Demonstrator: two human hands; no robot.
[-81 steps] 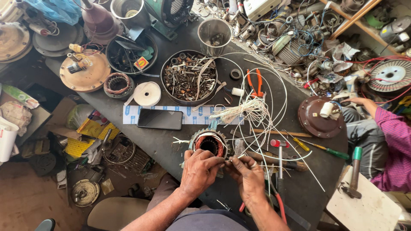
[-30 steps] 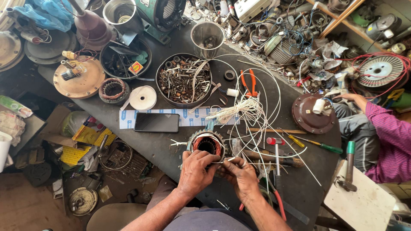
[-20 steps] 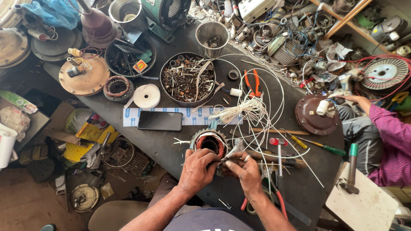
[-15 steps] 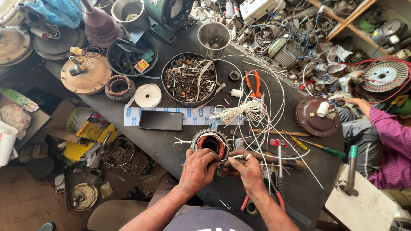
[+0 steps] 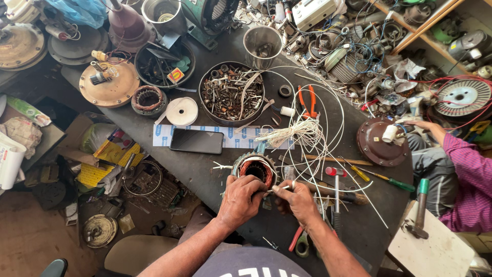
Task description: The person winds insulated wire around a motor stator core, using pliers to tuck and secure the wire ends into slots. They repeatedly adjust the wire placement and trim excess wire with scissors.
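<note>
A round motor stator (image 5: 254, 168) with copper windings sits on the dark workbench (image 5: 205, 169) in front of me. My left hand (image 5: 240, 199) grips its near rim. My right hand (image 5: 295, 201) pinches a thin white sleeve or wire (image 5: 274, 189) leading into the stator. A bundle of white insulating sleeves and wires (image 5: 294, 134) loops behind the stator.
A black phone (image 5: 197, 141), a white tape roll (image 5: 183, 111) and a bowl of screws (image 5: 231, 93) lie beyond. Orange pliers (image 5: 306, 99), a hammer (image 5: 336, 180), screwdrivers (image 5: 389, 180) and red pliers (image 5: 297, 238) lie right. Another person's hand (image 5: 421, 124) holds a brown motor cover (image 5: 379, 142).
My hands have stayed at the stator, with small shifts of the fingers and the white wire. The view has swayed slightly.
</note>
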